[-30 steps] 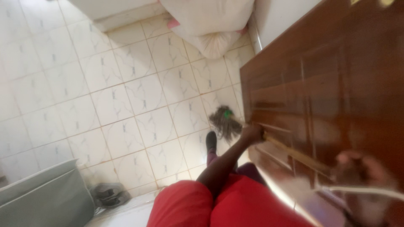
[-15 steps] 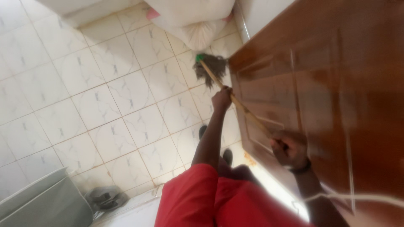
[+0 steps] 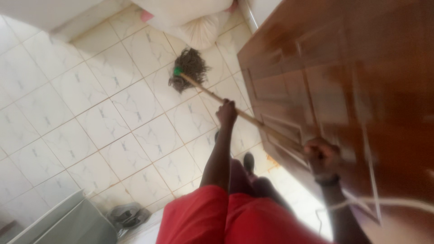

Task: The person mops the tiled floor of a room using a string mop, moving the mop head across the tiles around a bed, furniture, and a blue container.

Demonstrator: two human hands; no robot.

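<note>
A white tiled floor [image 3: 90, 117] with grey markings fills the left and centre of the frame. A dark brown panelled wooden door [image 3: 343, 90] takes up the whole right side, tilted in the view. At the top centre lies a large white sack [image 3: 194, 18] against the floor's upper edge, with a bit of pink showing beside it. In the lower left corner sits a grey bin-like container [image 3: 58, 223], and just to its right a small dark crumpled item [image 3: 126, 214] that is too blurred to name. The person's red shorts [image 3: 226, 217] occupy the bottom centre.

A mop [image 3: 187, 70] stretches diagonally from the upper centre toward the right middle: its dark stringy head rests on the tiles just below the sack, a green collar joins it to a long pale wooden handle [image 3: 253, 119]. The left hand [image 3: 227, 113] is closed around the handle near its middle, arm extended forward. The right hand [image 3: 322, 156], wearing a dark wristband, has its grip closed around the handle's upper end, right in front of the door. A thin white cord [image 3: 389, 202] runs across the lower right.
</note>
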